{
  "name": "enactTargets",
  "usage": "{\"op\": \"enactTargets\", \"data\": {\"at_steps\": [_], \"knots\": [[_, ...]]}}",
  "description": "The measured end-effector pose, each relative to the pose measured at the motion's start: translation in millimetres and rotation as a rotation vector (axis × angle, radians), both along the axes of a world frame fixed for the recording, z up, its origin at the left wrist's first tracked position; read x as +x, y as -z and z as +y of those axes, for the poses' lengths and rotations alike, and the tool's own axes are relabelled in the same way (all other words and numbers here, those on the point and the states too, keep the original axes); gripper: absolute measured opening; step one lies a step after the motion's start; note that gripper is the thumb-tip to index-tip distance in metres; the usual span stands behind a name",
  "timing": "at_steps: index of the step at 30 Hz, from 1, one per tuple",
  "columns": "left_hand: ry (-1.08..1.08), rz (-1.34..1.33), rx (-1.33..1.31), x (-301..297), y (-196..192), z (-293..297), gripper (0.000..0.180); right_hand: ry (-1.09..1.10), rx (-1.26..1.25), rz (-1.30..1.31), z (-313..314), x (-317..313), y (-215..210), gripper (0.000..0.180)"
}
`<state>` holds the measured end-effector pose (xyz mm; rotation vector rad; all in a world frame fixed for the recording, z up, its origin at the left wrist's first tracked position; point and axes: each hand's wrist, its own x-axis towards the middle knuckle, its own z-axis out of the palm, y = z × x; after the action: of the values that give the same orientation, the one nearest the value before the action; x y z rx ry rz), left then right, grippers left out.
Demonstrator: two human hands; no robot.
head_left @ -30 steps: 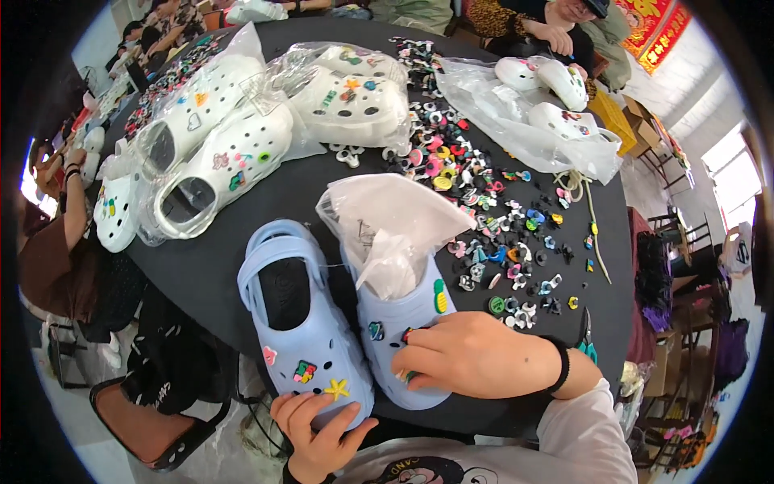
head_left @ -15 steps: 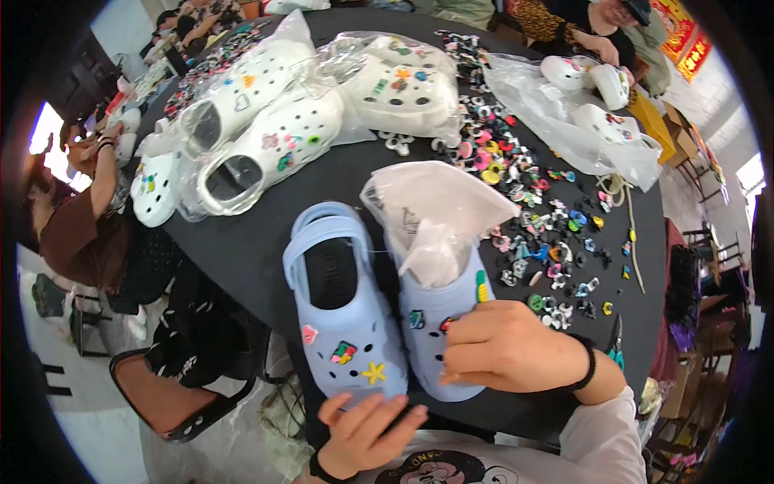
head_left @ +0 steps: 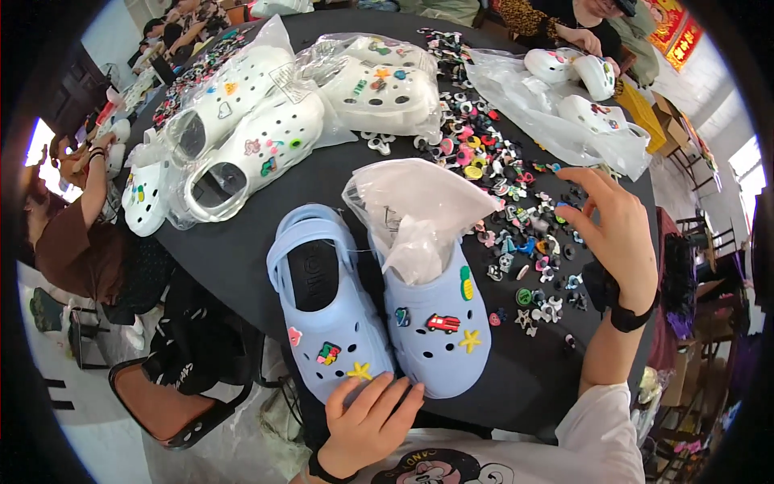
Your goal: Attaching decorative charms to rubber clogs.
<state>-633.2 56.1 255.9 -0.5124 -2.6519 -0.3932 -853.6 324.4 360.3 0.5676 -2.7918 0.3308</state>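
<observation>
Two light blue foam clogs stand side by side on the black table, toes toward me. The left clog (head_left: 318, 290) carries a pink charm, a multicoloured charm and a yellow starfish charm (head_left: 359, 370). The right clog (head_left: 427, 298) bears a pineapple charm (head_left: 466, 283), a red truck charm (head_left: 443, 323), a dark green charm and another yellow starfish. White wrapping (head_left: 423, 198) is stuffed into its opening. My left hand (head_left: 372, 418) rests with spread fingers at the left clog's toe. Over the loose charms hovers my right hand (head_left: 617, 230), thumb and fingers apart, nothing visible between them.
Loose shoe charms (head_left: 516, 189) lie scattered across the table's right part. White clogs in clear bags (head_left: 258, 133) are at the back left; more white clogs lie on clear plastic (head_left: 516, 89) at the far right. Other people sit around the table. A chair (head_left: 161, 395) stands at lower left.
My right hand has left the right clog and moved right and up over the loose charms, opening. A yellow starfish charm now shows on that clog. My left hand stays at the left clog's toe.
</observation>
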Motion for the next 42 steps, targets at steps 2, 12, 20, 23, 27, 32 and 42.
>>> {"op": "enactTargets", "data": {"at_steps": [2, 12, 20, 23, 27, 32, 42], "knots": [[-0.001, 0.018, -0.006, 0.2, 2.1, 0.4, 0.027, -0.067, -0.126, -0.032, -5.3, 3.3, -1.0, 0.031], [0.075, 0.002, 0.007, 1.7, 4.7, -5.4, 0.020, -0.452, -0.025, -0.471, -63.3, 21.1, 28.9, 0.044], [0.089, 0.006, 0.024, -0.8, 4.7, -3.6, 0.010, -0.570, -0.269, -0.769, -53.7, 0.0, 50.7, 0.038], [0.084, -0.006, 0.018, -0.2, 3.6, -4.0, 0.010, -0.607, -0.220, -0.817, -50.5, -2.8, 49.7, 0.032], [0.092, 0.018, 0.008, -1.6, 4.5, -1.1, 0.010, -0.698, -0.336, -0.861, -42.4, -8.1, 59.4, 0.033], [0.081, 0.004, 0.001, -0.5, 5.3, -2.5, 0.011, -0.555, -0.192, -0.749, -54.9, 5.9, 38.2, 0.039], [0.096, -0.024, -0.028, -1.5, -1.1, -2.7, 0.018, -0.619, -0.190, -0.783, -50.4, -1.6, 48.3, 0.038]]}}
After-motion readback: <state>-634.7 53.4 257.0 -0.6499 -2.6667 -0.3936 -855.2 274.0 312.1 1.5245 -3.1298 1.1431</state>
